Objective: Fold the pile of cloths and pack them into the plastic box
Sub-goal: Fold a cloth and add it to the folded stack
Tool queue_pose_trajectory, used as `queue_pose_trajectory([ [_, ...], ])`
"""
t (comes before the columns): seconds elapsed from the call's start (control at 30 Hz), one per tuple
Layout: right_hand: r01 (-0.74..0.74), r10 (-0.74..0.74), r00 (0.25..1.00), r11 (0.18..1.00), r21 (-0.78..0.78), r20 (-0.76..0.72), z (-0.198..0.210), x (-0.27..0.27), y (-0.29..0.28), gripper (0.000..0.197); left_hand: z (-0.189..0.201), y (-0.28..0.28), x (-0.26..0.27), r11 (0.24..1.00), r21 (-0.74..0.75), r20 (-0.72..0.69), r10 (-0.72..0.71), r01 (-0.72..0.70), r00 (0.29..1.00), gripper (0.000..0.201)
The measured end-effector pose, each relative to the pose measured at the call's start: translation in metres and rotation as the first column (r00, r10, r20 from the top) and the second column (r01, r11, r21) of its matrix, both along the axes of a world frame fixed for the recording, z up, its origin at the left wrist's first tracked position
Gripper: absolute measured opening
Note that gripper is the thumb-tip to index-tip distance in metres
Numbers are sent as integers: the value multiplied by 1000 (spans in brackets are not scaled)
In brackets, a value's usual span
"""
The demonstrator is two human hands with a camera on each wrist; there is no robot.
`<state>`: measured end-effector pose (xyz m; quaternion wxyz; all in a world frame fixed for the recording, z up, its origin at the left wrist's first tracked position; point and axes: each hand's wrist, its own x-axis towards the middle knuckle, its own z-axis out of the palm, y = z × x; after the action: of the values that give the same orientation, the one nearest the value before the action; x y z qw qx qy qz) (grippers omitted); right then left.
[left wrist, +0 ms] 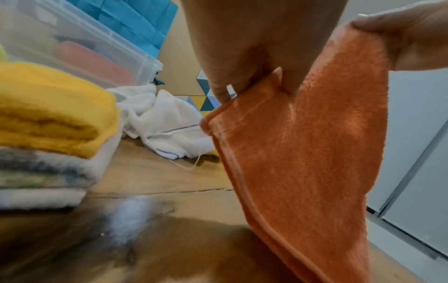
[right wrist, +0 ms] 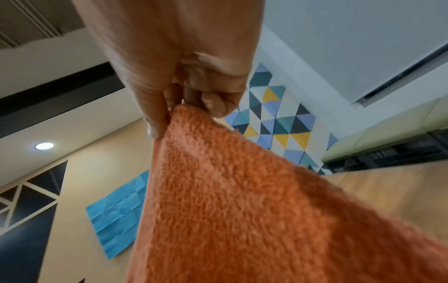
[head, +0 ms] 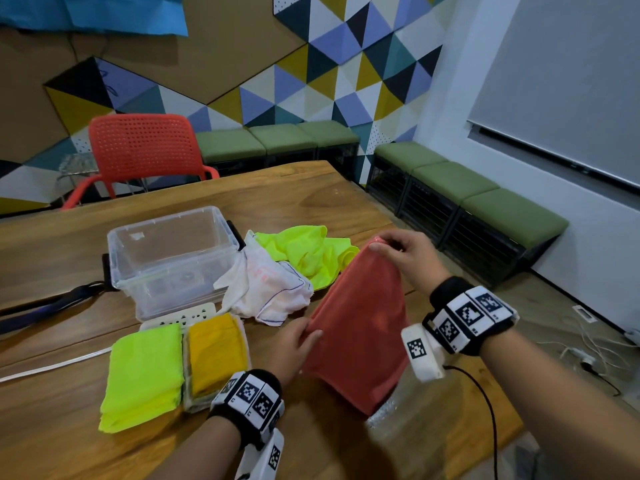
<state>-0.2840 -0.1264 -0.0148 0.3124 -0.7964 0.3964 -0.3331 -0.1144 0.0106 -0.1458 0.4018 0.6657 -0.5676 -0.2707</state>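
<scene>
An orange cloth (head: 360, 320) hangs doubled above the table, stretched between both hands. My left hand (head: 298, 337) pinches its near corner (left wrist: 242, 95). My right hand (head: 398, 249) pinches the far upper corner (right wrist: 177, 113) higher up. The orange cloth (left wrist: 303, 162) fills much of both wrist views (right wrist: 242, 210). A clear plastic box (head: 169, 258) stands open at the back left. Unfolded white cloth (head: 270, 282) and neon yellow cloth (head: 308, 252) lie beside it. A folded neon cloth (head: 142, 372) and a folded yellow cloth (head: 214, 355) on a stack lie near me.
A white power strip (head: 180, 318) lies in front of the box, a dark strap (head: 52, 303) to its left. A red chair (head: 142, 154) stands behind the wooden table (head: 311, 195). Green benches (head: 485, 206) line the wall. The table's right edge is close under my right arm.
</scene>
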Motion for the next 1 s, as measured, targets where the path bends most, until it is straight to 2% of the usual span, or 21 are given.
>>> queue_pose_trajectory([
  [0.17, 179, -181, 982, 983, -47, -58, 3, -30, -9, 17, 2, 4, 4, 998, 57, 21, -36, 35, 999, 14],
  [0.23, 239, -240, 969, 971, -31, -51, -2, -42, -9, 17, 6, 3, 8, 1000, 5, 17, -30, 30, 999, 21],
  [0.33, 290, -291, 956, 957, -15, -29, -6, -61, -5, 20, 22, 4, 18, 996, -93, 31, -4, 7, 1000, 22],
  [0.4, 296, -296, 954, 955, -11, -35, -5, -71, 1, 19, 35, 3, 27, 988, -157, 63, 3, 7, 998, 20],
  [0.53, 304, -304, 952, 953, -9, -46, -1, -87, 9, 10, 66, 5, 38, 966, -242, -19, 85, -87, 996, 16],
  [0.63, 262, -262, 963, 965, -11, -55, 10, -95, 17, 4, 88, 9, 42, 940, -322, -12, 113, -111, 993, 20],
  [0.8, 202, -200, 969, 979, 0, -146, 30, -92, 9, 8, 115, 2, 55, 919, -392, 204, 133, -43, 970, 24],
  [0.87, 198, -182, 945, 980, 30, -271, 17, -81, -1, 6, 107, -12, 65, 962, -272, 386, 113, -4, 916, 27],
  [0.9, 189, -165, 906, 982, 24, -389, 6, -72, -4, 6, 98, -20, 68, 992, -124, 518, 67, -2, 853, 30],
  [0.93, 175, -144, 849, 985, 12, -509, -8, -64, -7, 6, 89, -25, 68, 998, 52, 648, -16, -23, 762, 32],
  [0.97, 160, -132, 795, 987, -6, -592, -21, -56, -5, 12, 82, -27, 66, 981, 185, 727, -101, -52, 679, 33],
  [1.0, 148, -139, 773, 988, -37, -619, -32, -49, -4, 18, 78, -28, 64, 967, 241, 766, -142, -76, 627, 33],
])
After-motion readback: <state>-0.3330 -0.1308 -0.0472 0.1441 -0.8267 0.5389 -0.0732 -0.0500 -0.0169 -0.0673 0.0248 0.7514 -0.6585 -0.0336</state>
